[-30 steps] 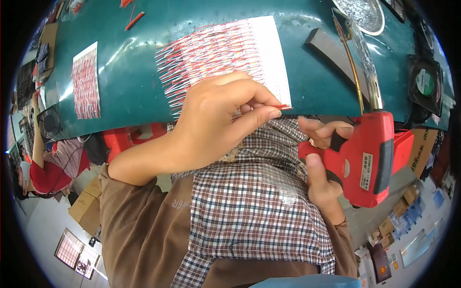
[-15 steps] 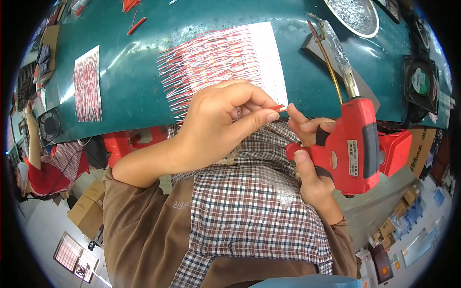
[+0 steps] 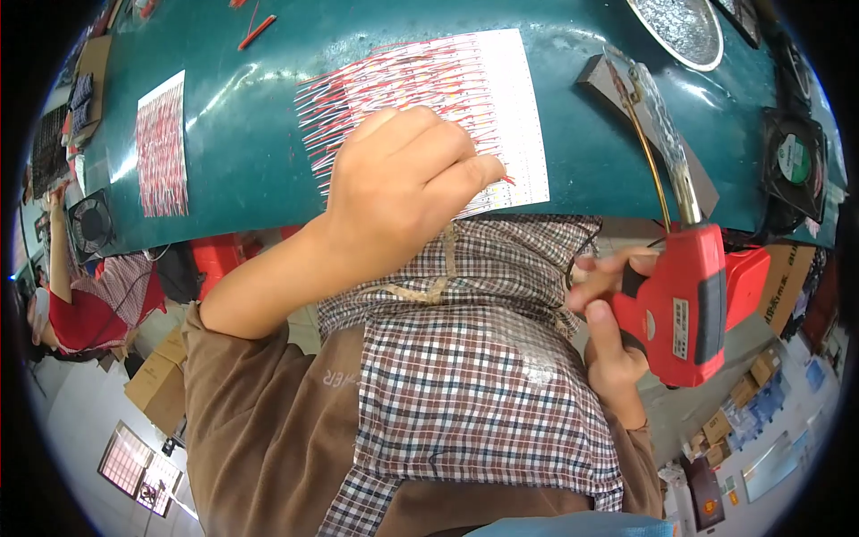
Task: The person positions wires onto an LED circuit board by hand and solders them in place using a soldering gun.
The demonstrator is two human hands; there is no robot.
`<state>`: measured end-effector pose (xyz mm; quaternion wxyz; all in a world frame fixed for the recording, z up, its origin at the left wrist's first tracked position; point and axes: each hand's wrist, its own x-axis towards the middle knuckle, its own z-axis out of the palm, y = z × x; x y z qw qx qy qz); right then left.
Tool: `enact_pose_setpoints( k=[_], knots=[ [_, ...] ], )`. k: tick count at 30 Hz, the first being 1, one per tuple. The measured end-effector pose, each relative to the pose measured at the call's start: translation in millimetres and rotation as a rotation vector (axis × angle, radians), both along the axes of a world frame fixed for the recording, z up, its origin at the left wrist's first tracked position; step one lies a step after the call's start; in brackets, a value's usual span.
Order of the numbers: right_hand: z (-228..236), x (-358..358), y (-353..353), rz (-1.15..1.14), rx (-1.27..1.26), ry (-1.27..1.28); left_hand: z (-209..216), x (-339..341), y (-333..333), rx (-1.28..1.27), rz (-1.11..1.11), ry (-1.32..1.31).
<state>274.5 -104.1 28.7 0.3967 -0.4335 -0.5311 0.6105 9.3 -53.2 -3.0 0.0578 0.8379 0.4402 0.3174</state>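
Your green counter (image 3: 242, 152) carries the lg white sheet (image 3: 521, 116), set w/ rows of red & white wires, by its near edge. L of that sheet: a smaller wired sheet (image 3: 161, 148), then a fan (image 3: 89, 224) and a co-worker in red (image 3: 85, 313) at the rim. R of it: a grey block (image 3: 608, 89), oval dish (image 3: 704, 67) & 2nd fan (image 3: 793, 161).

Your left hand (image 3: 403, 183) is over the sheet's lower part, grip pinched on a red wire (image 3: 508, 180), tip poking out by the bare R margin. Your right hand (image 3: 613, 318), lower R of the sheet, has its grip closed round the red soldering gun (image 3: 689, 309).

Hard to see: L thumb + wires under that hand; can't tell if the wire tip touches the sheet. Dish cut off up top.

Green top shows btwn the two sheets, also btwn lg sheet & block. Counter edge runs just below the sheet, your checked apron (image 3: 483, 385) beyond.
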Motion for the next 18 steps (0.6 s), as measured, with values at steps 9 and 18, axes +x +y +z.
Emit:
enact_pose_setpoints(
  k=[9,18],
  knots=[
    [11.9,24.6,-33.0,-0.145,-0.169,-0.192,-6.0,-1.2,-0.2,-0.006,-0.002,0.044],
    [-1.8,52.3,-41.9,0.156,-0.034,-0.498,-3.7,-1.9,-2.2,-0.009,0.000,0.093]
  ],
)
